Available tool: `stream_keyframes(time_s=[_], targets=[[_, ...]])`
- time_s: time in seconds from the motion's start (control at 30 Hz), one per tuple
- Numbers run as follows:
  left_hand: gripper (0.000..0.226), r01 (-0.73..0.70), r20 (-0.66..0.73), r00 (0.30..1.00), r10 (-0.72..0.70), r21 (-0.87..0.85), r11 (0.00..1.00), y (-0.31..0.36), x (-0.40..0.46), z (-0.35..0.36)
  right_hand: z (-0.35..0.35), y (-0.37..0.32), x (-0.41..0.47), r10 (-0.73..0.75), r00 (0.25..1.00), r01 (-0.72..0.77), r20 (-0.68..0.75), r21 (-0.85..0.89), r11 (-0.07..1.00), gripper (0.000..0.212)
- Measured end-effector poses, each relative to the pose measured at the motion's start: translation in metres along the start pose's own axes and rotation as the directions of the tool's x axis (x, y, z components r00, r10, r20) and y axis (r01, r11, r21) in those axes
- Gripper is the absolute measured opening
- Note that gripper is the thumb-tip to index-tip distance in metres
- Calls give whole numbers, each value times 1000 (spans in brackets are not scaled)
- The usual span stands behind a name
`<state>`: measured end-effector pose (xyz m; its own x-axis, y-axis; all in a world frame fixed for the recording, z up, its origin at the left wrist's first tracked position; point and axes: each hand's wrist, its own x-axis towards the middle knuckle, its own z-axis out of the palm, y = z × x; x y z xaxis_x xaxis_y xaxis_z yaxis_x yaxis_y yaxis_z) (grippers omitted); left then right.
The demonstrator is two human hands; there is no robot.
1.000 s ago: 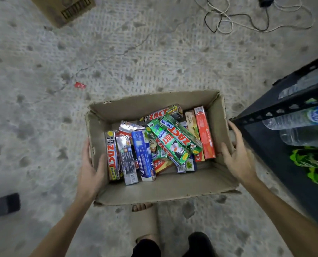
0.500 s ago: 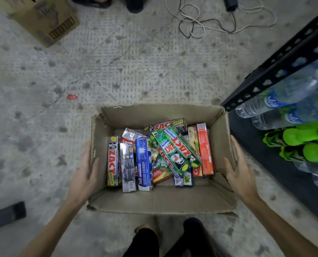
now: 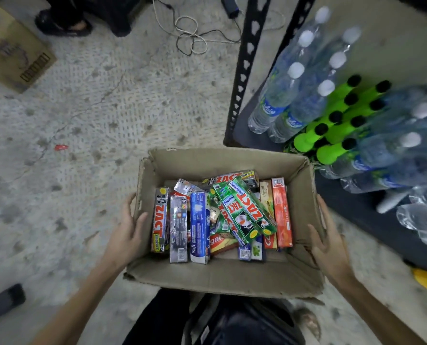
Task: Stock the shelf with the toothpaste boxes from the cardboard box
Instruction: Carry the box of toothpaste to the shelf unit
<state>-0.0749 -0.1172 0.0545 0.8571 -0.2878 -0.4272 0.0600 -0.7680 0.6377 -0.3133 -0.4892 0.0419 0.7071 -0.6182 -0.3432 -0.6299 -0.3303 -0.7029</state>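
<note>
We grip the cardboard box (image 3: 222, 277) with both hands, left hand (image 3: 127, 232) and right hand (image 3: 330, 247) clasping its side walls beside the shelf (image 3: 244, 78). Its toothpaste boxes (image 3: 242, 215) look light, stiff; the soft walls likely need low support.

Both hands (image 3: 126, 235) (image 3: 330, 247) grip the cardboard box (image 3: 222, 277) of toothpaste boxes (image 3: 244, 215).

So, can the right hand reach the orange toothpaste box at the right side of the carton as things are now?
Probably yes. The right hand holds the cardboard box's right wall, and the orange toothpaste box lies just inside that wall, on top, with nothing over it. The hand would first have to let go of the wall.
</note>
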Motion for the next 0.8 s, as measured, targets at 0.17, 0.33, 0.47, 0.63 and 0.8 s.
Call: stream_keyframes(time_s=[0.17,0.33,0.47,0.63,0.8], targets=[[62,-97,103,990,93,31,995,35,-3,35,-45,43,-34,36,996,-39,-86,-32,999,71],[68,-185,188,965,183,-7,983,62,-1,78,-80,95,-67,108,976,-125,-188,-82,989,97],[68,-200,216,954,206,-46,979,88,1,114,-100,120,-84,144,954,-173,-262,-91,981,103],[70,-216,175,961,215,-14,976,119,-2,158,-101,162,-100,288,922,-306,-260,-32,951,103],[74,-397,286,877,386,-23,918,115,18,203,-91,190,-115,285,890,-305,-357,0,952,103]])
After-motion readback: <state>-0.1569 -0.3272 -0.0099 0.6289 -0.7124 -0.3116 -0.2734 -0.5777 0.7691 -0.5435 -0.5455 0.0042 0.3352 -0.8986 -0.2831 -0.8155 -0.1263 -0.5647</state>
